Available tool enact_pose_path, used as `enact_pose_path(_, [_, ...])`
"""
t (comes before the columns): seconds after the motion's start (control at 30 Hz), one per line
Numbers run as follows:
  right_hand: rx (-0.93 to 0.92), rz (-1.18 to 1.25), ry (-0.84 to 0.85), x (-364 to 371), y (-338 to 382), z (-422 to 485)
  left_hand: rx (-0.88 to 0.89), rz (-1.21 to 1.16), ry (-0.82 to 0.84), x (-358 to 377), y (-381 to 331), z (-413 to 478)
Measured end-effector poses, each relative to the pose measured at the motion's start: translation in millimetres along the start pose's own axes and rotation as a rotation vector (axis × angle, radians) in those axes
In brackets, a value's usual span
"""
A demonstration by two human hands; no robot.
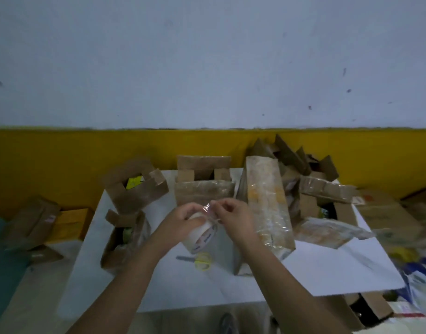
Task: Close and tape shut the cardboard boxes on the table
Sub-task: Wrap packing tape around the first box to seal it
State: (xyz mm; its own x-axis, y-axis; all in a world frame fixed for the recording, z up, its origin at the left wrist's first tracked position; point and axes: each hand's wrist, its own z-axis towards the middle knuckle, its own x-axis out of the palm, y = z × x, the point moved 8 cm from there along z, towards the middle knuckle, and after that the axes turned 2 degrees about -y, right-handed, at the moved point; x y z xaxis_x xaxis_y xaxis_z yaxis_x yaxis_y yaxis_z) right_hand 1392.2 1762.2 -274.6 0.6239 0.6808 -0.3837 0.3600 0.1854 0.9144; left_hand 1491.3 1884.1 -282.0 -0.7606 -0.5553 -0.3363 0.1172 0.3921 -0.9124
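Note:
My left hand (pixel 183 219) grips a roll of clear tape (pixel 203 233) above the middle of the white table (pixel 315 273). My right hand (pixel 233 216) pinches the loose end of the tape (pixel 208 208) just above the roll. Several brown cardboard boxes stand around: an open box (pixel 134 186) at the back left, another open box (pixel 124 237) at the left front, a box with raised flaps (pixel 203 184) behind my hands, and a tall plastic-wrapped box (pixel 267 203) to the right.
Yellow-handled scissors (pixel 202 261) lie on the table below my hands. More boxes and flattened cardboard (pixel 327 189) pile up at the right. Boxes (pixel 33 222) sit on the floor at the left, and one (pixel 366 307) under the table's right edge.

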Motion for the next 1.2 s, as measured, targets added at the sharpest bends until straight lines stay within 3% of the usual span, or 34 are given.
enact_pose_path(0.2, [-0.067, -0.044, -0.211, -108, 18, -3, 0.097, 0.097, 0.163, 44, -76, 29])
enact_pose_path(0.4, [0.090, 0.140, -0.365, -182, -39, -11, 0.269, 0.546, 0.191, 83, -110, 47])
enact_pose_path(0.73, [0.205, 0.097, -0.466, -207, -101, -8, 0.279, 0.909, 0.258, 81, -80, 83])
enact_pose_path(0.87, [0.241, 0.096, -0.425, -219, -117, -4, 0.275, 1.002, 0.249, 73, -83, 92])
enact_pose_path(1.07, [0.307, 0.236, -0.381, -197, -148, -4, 0.144, 0.914, 0.341, 81, -38, 108])
enact_pose_path(1.2, [0.372, 0.259, -0.331, -152, -164, -6, 0.086, 0.679, 0.384, 95, -6, 109])
